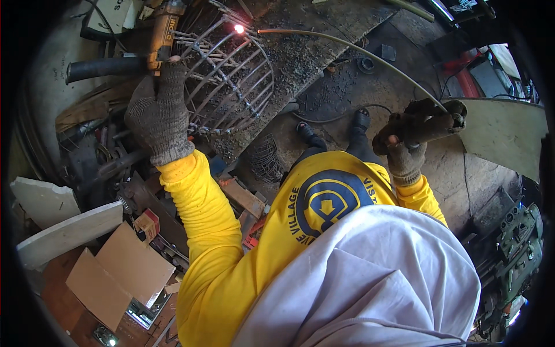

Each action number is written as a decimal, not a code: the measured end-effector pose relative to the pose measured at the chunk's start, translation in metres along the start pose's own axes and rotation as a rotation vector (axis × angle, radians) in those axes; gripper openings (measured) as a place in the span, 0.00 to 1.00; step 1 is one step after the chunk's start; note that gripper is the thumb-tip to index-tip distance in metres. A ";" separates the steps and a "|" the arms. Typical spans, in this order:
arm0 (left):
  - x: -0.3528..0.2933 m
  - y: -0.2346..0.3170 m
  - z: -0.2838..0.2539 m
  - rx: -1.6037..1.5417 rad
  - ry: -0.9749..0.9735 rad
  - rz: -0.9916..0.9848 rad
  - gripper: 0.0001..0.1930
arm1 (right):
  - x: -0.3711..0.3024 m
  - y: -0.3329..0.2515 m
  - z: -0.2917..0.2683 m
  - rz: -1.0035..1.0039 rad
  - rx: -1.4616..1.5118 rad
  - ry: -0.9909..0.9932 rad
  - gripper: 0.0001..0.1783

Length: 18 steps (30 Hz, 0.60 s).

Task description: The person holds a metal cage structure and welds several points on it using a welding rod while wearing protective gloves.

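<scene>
And there's the gloved right hand (pixel 403 159), closed around a dark holder (pixel 430 124), its long bowed rod (pixel 370 53) reaching left to a glowing spot (pixel 239 29) on the metal-bar cage (pixel 236 88) at the far left-centre, while the gloved left hand (pixel 161 113) meets an orange power tool (pixel 164 36), its grip impossible to tell.

Metal cage (pixel 235 88) indistinct behind bright glow (pixel 239 28)

Dark blue capital letters curve around a round dark blue emblem (pixel 342 184) on the yellow shirt (pixel 267 234). Dark lettering runs along the orange power tool (pixel 164 33), and partly visible dark letters mark the pale box (pixel 114 16).
</scene>
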State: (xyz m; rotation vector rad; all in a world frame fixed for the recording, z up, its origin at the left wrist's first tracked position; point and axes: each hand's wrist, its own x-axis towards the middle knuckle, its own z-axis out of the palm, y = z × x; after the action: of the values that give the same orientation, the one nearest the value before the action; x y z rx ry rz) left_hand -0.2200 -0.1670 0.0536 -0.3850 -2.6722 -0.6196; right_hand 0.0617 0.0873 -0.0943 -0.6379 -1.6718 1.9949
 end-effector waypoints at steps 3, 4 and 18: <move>-0.003 -0.001 -0.002 0.050 -0.034 -0.002 0.29 | -0.002 0.002 0.000 -0.010 -0.044 0.015 0.26; -0.003 -0.001 -0.002 0.042 -0.022 0.006 0.29 | -0.003 0.006 -0.001 -0.011 -0.044 0.018 0.26; -0.003 -0.003 -0.002 0.076 -0.048 -0.014 0.29 | -0.010 0.011 -0.007 0.141 0.096 -0.021 0.25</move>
State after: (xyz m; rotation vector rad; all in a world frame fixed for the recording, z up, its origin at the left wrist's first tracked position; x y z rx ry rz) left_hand -0.2177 -0.1715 0.0531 -0.3645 -2.7367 -0.5180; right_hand 0.0733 0.0847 -0.1053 -0.7207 -1.5708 2.1726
